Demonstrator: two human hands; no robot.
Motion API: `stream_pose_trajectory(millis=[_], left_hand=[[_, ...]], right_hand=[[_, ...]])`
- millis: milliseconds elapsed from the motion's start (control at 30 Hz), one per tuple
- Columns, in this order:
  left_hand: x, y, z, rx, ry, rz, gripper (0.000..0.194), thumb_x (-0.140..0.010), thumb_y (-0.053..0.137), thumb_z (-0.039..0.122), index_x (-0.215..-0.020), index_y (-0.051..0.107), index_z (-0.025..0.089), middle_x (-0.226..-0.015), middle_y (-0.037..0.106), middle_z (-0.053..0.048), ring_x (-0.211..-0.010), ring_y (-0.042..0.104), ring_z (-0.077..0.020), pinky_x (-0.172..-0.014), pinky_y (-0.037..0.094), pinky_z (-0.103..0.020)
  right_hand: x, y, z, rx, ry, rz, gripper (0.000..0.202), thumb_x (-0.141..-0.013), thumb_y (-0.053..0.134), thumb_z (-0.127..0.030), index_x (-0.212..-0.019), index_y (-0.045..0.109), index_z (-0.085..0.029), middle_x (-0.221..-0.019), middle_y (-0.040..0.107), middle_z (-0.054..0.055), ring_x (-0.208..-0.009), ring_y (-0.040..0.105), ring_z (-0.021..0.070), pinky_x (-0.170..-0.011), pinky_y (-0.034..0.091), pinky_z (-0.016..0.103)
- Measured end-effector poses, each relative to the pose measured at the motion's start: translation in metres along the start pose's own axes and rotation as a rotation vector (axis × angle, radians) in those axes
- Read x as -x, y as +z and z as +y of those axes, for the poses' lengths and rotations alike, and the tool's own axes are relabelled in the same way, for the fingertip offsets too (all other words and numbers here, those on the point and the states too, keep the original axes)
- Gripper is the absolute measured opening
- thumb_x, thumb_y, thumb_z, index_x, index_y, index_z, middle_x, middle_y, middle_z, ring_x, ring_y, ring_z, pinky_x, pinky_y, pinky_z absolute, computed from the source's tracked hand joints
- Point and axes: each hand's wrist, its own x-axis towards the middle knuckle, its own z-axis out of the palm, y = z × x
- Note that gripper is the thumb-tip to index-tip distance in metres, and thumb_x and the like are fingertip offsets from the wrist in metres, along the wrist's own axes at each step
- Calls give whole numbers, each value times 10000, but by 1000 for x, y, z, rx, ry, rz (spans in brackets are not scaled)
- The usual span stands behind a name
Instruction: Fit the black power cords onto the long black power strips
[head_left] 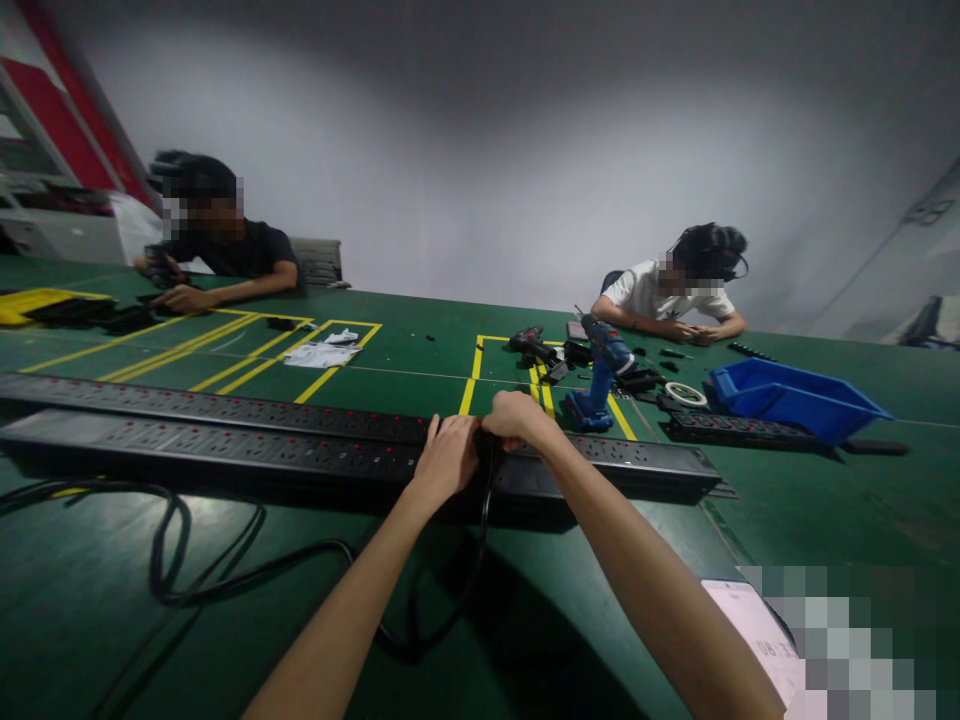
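Two long black power strips lie side by side across the table in front of me: the near power strip and the far power strip. Red marks and sockets line their tops. My left hand presses on the near strip, its fingers curled over the top close to the right end. Just beside it, my right hand is closed in a fist at the upper end of a black cable. From between my hands the cable drops over the front edge and loops leftward. My fingers hide what is pinched there.
Beyond the strips stand a blue cordless drill, a blue bin and a tape roll. White paper lies left of centre. A phone is at lower right. Two people sit across the green table.
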Motion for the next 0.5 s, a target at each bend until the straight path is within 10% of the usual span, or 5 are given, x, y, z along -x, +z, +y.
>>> stream_pose_trajectory(millis=[233, 500], left_hand=[[-1, 2, -1, 3, 6, 9, 460, -815, 448, 98, -1250, 534, 219, -1309, 600, -84, -1281, 482, -261, -1185, 197, -528], [-4, 3, 3, -9, -51, 11, 430, -808, 380, 64, -1166, 569, 208, -1285, 619, -84, -1269, 491, -251, -1191, 195, -521]], right_hand=[[-20, 15, 14, 93, -1, 177, 446, -860, 509, -404, -1130, 704, -107, -1154, 681, 222, -1104, 640, 337, -885, 507, 404], [-45, 38, 9, 8, 49, 95, 461, -903, 465, -369, -1257, 641, -132, -1286, 614, 211, -1189, 595, 315, -937, 489, 378]])
